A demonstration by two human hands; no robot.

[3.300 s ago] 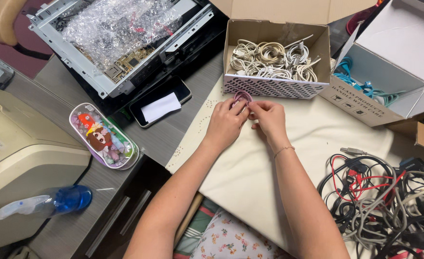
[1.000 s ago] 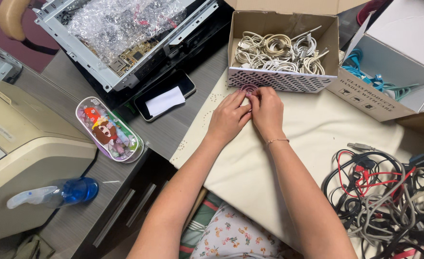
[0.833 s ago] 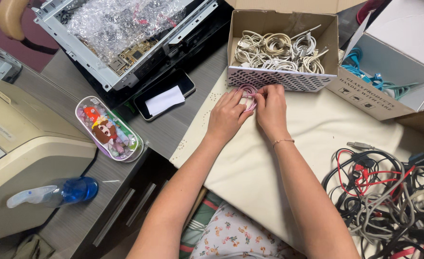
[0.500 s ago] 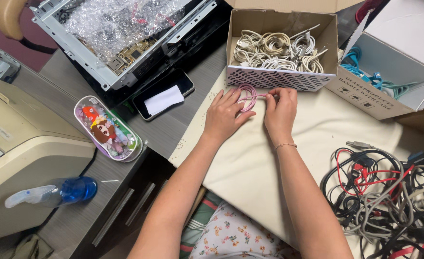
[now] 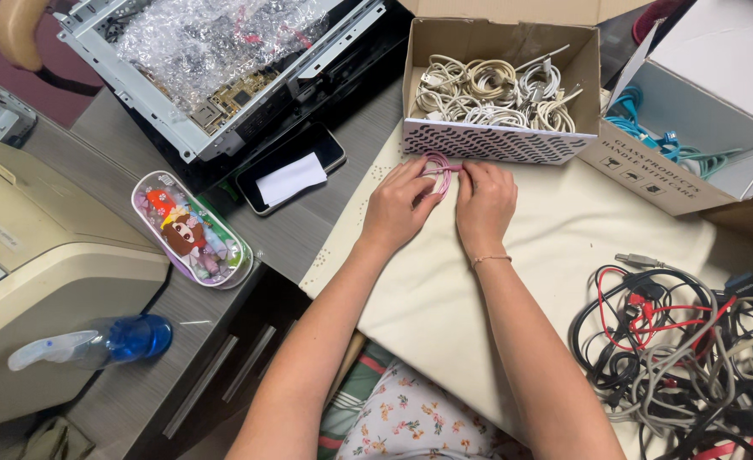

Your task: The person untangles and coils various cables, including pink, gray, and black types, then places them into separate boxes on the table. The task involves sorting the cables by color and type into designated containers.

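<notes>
A small coiled pink cable (image 5: pixel 439 171) lies between my hands on the cream cloth (image 5: pixel 564 238). My left hand (image 5: pixel 396 203) pinches the coil from the left. On the other side, my right hand (image 5: pixel 484 198) holds the cable end with thumb and fingers. Both hands sit just in front of a patterned cardboard box (image 5: pixel 487 141) filled with several coiled white and beige cables (image 5: pixel 491 89).
A tangled heap of black, red and grey cables (image 5: pixel 692 341) lies at the right. A box with blue cables (image 5: pixel 675 145) stands at the back right. A phone (image 5: pixel 291 175), pencil case (image 5: pixel 191 230), open computer chassis (image 5: pixel 215 60), printer (image 5: pixel 36 273) and spray bottle (image 5: pixel 95 341) are at the left.
My hands have stayed in front of the patterned box, working the pink cable; the coil has become more visible between my fingers and my right hand has shifted slightly right.
</notes>
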